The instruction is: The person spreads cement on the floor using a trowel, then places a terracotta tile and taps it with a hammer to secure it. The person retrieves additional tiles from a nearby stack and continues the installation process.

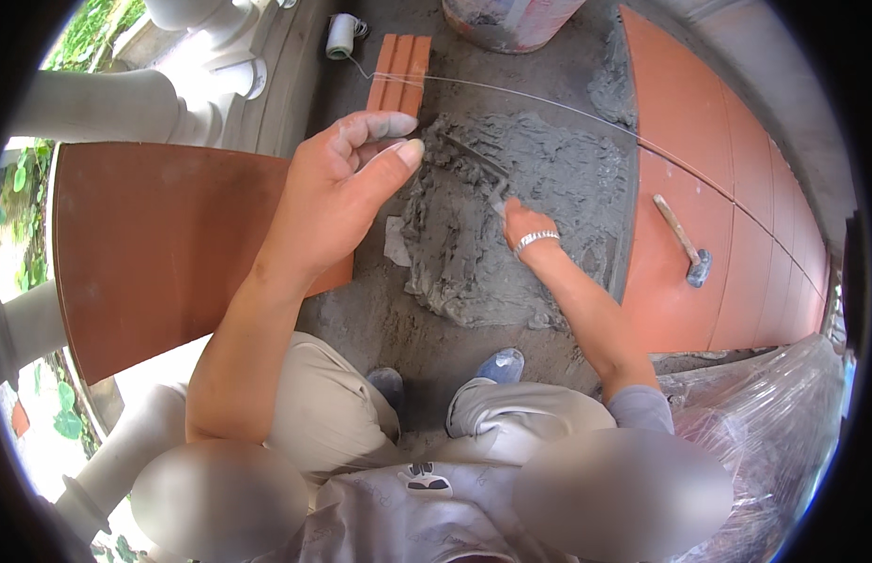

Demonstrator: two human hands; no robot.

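My right hand, with a metal watch band on its wrist, grips a trowel by the handle. The trowel's blade lies at the upper left part of a bed of wet grey mortar, which is rough and ridged. My left hand is raised left of the blade. Its fingers are loosely curled, the thumb stands apart from them, and I see nothing between them. Mortar smears its fingertips. A taut white string crosses beyond both hands, from a ribbed orange brick to the laid tiles.
A rubber mallet rests on the tiles at right. A large loose reddish tile leans by the balusters at left. A spool of string and a mortar-stained bucket stand at the far side. Clear plastic sheeting lies near right.
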